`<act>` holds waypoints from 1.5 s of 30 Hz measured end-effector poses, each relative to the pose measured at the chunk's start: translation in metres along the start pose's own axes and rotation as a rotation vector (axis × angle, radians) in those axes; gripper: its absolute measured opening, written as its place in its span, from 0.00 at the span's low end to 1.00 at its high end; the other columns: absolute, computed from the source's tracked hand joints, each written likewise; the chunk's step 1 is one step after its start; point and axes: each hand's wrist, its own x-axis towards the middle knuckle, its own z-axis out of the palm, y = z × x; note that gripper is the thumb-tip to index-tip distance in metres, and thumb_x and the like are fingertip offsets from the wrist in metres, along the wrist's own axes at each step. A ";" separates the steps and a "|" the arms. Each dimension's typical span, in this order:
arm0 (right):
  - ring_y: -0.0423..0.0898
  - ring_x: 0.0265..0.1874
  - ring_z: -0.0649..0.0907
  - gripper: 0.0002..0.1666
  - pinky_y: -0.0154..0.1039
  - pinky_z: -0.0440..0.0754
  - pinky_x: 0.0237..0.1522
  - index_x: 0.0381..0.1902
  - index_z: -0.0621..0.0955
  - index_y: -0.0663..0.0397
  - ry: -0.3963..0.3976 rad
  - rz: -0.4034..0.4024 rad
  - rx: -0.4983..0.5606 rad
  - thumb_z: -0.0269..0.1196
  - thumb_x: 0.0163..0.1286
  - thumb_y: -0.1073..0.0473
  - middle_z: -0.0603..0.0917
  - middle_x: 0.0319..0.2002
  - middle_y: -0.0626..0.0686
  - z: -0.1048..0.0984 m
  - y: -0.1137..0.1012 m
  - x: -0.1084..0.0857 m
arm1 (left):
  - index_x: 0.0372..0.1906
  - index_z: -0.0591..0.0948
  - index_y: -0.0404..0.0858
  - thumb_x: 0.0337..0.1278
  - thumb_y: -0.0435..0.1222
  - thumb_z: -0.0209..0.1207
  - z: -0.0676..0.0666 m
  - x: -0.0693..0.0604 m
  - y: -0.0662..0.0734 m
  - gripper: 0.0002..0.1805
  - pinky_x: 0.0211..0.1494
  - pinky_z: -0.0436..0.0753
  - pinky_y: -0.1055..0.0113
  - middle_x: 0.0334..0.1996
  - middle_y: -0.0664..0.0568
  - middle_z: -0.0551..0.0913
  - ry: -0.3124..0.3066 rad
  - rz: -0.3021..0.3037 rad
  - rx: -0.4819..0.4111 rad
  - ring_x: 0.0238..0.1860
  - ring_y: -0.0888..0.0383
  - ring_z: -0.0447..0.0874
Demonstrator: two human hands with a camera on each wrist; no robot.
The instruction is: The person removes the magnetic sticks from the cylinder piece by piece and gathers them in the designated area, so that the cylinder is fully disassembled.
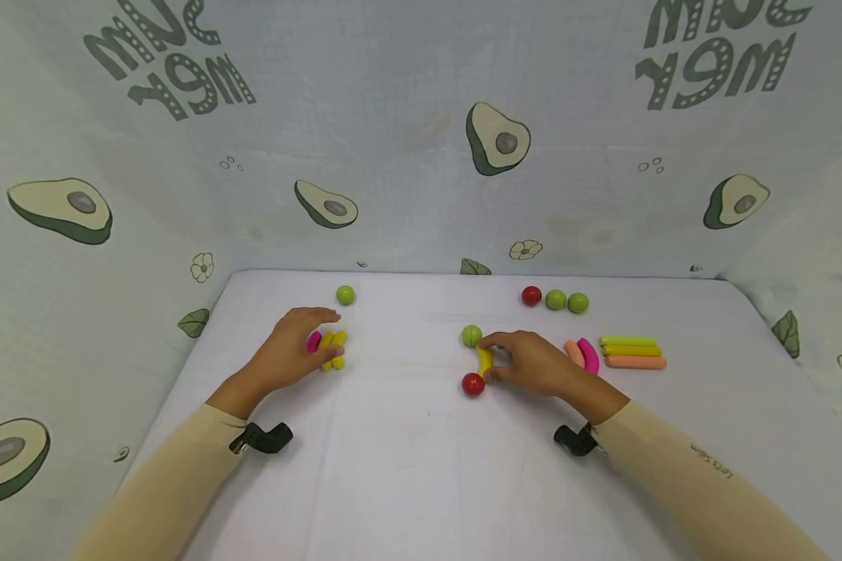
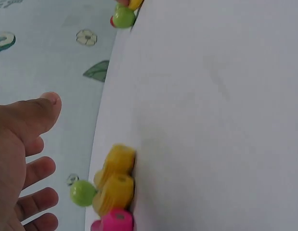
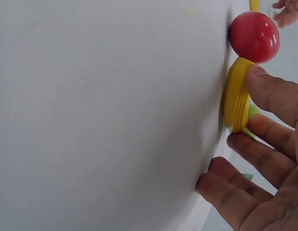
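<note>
My right hand [image 1: 526, 363] pinches a curved yellow stick [image 3: 237, 96] between thumb and fingertips. One end of that stick meets a glossy red ball [image 3: 254, 37]; a green ball [image 1: 472, 336] sits at its far end, largely hidden by the fingers in the right wrist view. Over to the left, my left hand [image 1: 291, 354] hovers around two short curved yellow sticks [image 1: 340, 338] and a magenta stick [image 1: 313, 341]. Its fingers are loosely spread and hold nothing; the left wrist view shows a gap between the hand and the yellow sticks [image 2: 117, 192].
Behind the left hand lies a lone green ball [image 1: 345, 294]. A red ball [image 1: 531, 295] and two green balls [image 1: 556, 300] line the back right. Right of my right hand are curved orange and magenta sticks [image 1: 589, 356] and several straight sticks [image 1: 631, 351]. Patterned cloth [image 1: 407, 140] walls the table.
</note>
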 end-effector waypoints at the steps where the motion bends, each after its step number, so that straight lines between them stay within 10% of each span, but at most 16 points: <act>1: 0.60 0.60 0.80 0.30 0.59 0.77 0.61 0.62 0.82 0.49 -0.002 0.000 0.000 0.77 0.62 0.53 0.84 0.58 0.59 0.000 0.000 0.000 | 0.63 0.80 0.35 0.57 0.41 0.75 0.003 0.001 0.006 0.31 0.73 0.64 0.44 0.64 0.44 0.79 -0.007 0.024 -0.007 0.69 0.43 0.68; 22: 0.61 0.61 0.79 0.30 0.60 0.77 0.61 0.62 0.83 0.49 -0.014 0.003 -0.026 0.76 0.62 0.52 0.84 0.59 0.59 0.000 0.001 0.003 | 0.67 0.80 0.42 0.66 0.48 0.67 0.082 0.024 0.096 0.28 0.69 0.72 0.61 0.62 0.57 0.81 -0.294 0.301 -0.016 0.65 0.57 0.74; 45: 0.61 0.60 0.80 0.29 0.62 0.76 0.61 0.61 0.83 0.50 0.006 -0.044 -0.028 0.76 0.63 0.53 0.84 0.58 0.59 0.001 0.003 0.004 | 0.61 0.84 0.49 0.62 0.47 0.70 0.118 0.049 0.129 0.23 0.47 0.75 0.72 0.51 0.65 0.85 -0.245 0.333 0.082 0.48 0.60 0.75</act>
